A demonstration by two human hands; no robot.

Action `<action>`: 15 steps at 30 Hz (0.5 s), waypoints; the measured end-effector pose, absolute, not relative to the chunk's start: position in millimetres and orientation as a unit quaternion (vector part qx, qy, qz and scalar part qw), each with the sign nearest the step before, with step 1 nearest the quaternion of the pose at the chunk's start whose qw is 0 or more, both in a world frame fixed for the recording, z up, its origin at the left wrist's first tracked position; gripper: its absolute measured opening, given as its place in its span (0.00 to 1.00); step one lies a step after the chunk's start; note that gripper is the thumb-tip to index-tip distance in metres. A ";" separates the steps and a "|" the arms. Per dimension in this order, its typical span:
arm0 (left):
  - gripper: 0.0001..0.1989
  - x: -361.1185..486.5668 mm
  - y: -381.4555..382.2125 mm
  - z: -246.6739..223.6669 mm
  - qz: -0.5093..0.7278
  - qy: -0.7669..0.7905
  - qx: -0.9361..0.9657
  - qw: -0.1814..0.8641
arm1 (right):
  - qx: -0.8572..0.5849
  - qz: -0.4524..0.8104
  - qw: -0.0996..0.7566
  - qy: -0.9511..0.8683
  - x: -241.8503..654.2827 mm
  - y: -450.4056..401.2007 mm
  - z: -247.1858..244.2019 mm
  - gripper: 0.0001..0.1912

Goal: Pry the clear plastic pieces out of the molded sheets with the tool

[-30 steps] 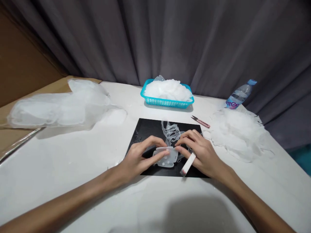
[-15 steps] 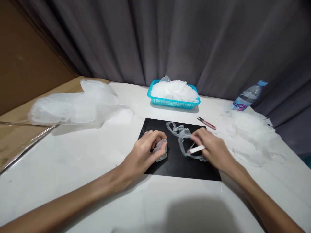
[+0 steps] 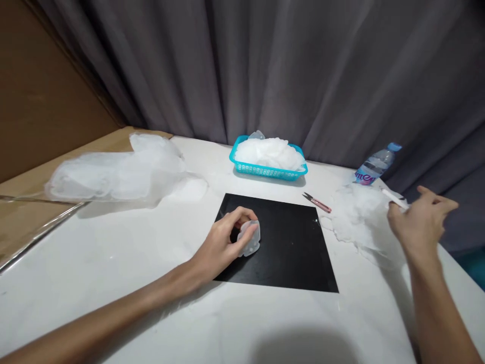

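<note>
Between the thumb and fingers of my left hand [image 3: 227, 240] is a small translucent white piece [image 3: 252, 240], held over the left part of a black mat [image 3: 291, 242]. My right hand [image 3: 420, 222] is raised above the right side of a white translucent heap [image 3: 359, 217]. A slim white tool [image 3: 394, 198] is held in it near the thumb, while some of its fingers stretch out to the right. The tool's far end is hard to make out. Pink-handled snips [image 3: 317, 202] lie beyond the mat's back right corner.
A turquoise basket [image 3: 268, 172] full of white pieces stands at the back. Behind the white heap is a water bottle [image 3: 375, 164]. Filled clear bags [image 3: 113, 172] lie at the left by cardboard [image 3: 38, 217]. A grey curtain hangs behind the table.
My right hand has moved right, off the mat to over the heap, still with the white tool. The clear looped scraps are gone from the mat. My left hand keeps its piece.
</note>
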State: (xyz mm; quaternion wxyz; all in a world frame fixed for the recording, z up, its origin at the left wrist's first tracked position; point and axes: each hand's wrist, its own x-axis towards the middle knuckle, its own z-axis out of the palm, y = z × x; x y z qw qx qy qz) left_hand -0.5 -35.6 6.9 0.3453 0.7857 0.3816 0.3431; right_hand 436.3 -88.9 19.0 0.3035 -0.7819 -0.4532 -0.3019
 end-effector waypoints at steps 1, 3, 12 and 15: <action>0.09 -0.8 -33.6 8.1 0.337 0.384 0.779 0.364 | -0.792 -0.314 0.308 -0.424 423.4 -85.7 20.6 0.32; 0.12 -1.4 -29.2 10.8 0.322 0.387 0.768 0.396 | -0.766 -0.339 0.324 -0.439 391.4 -80.3 25.9 0.29; 0.15 6.2 8.3 8.8 0.329 0.348 0.778 0.406 | -0.603 -0.305 0.265 -0.688 285.8 -65.0 -7.9 0.11; 0.15 9.0 49.0 17.9 0.373 0.344 0.785 0.355 | -0.606 -0.294 0.254 -0.694 279.1 -59.1 -16.5 0.09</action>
